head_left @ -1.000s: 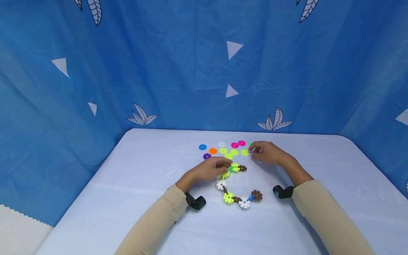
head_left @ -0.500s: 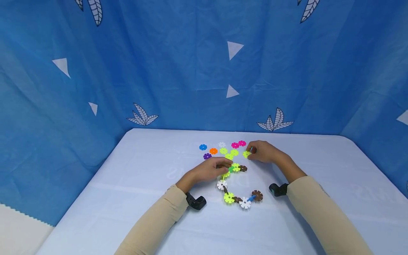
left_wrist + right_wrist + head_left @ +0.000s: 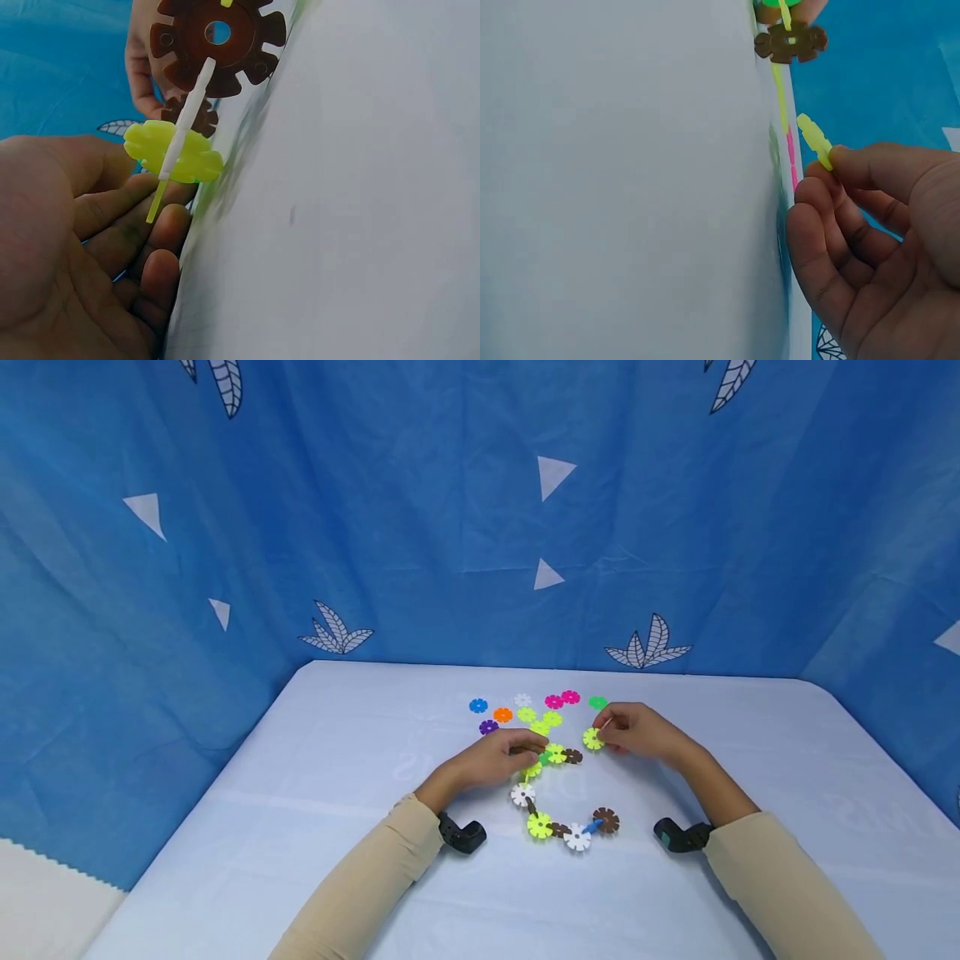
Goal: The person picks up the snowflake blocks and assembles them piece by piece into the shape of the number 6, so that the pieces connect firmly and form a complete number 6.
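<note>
In the head view, a curved chain of slotted flower-shaped discs (image 3: 539, 825) lies on the table, in yellow, brown, white, blue and green. My left hand (image 3: 497, 755) holds the chain near its upper end, by the green disc (image 3: 778, 4); its fingertips are partly hidden. Out past that hand, the chain ends in a brown disc (image 3: 573, 757). My right hand (image 3: 643, 732) pinches a loose yellow disc (image 3: 592, 739) between thumb and index finger, to the right of that end. This disc shows edge-on in the right wrist view, apart from the chain.
Several loose discs lie behind the chain: blue (image 3: 478, 705), orange (image 3: 502, 715), purple (image 3: 488, 727), clear white (image 3: 522, 700), pink (image 3: 554, 702), yellow (image 3: 552, 718) and green (image 3: 597, 702). A blue curtain (image 3: 465, 527) hangs behind the white table (image 3: 300, 760).
My right hand has taken hold of a yellow disc from the right of the loose group and brought it nearer and up. The left hand and the chain have stayed in place.
</note>
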Tool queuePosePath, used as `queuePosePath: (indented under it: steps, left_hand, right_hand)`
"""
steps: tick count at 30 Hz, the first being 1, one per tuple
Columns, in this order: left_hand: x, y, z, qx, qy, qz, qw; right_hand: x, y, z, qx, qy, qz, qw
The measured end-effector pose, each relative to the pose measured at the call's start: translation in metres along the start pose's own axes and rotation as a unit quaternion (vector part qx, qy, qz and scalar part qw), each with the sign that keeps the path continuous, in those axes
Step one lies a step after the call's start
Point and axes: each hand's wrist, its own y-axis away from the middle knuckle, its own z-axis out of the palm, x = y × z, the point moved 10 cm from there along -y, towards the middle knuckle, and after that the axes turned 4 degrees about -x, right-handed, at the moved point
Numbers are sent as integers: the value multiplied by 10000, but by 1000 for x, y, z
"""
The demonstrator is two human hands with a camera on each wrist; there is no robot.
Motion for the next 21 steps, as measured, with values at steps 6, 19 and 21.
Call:
queuePosePath:
  steps: [6,19,21]
  left_hand:
    - [-3,-1,0,68,-16,-78,9999]
    - [1,-1,1,29,-138,104,9998]
    - [1,-1,0,34,-208,106,9997]
  right_hand:
    - [10,15,9,-174,-465,227,9985]
    - [8,20,26,-406,-950,310,9942]
    - [8,19,27,-414,-1014,263,9936]
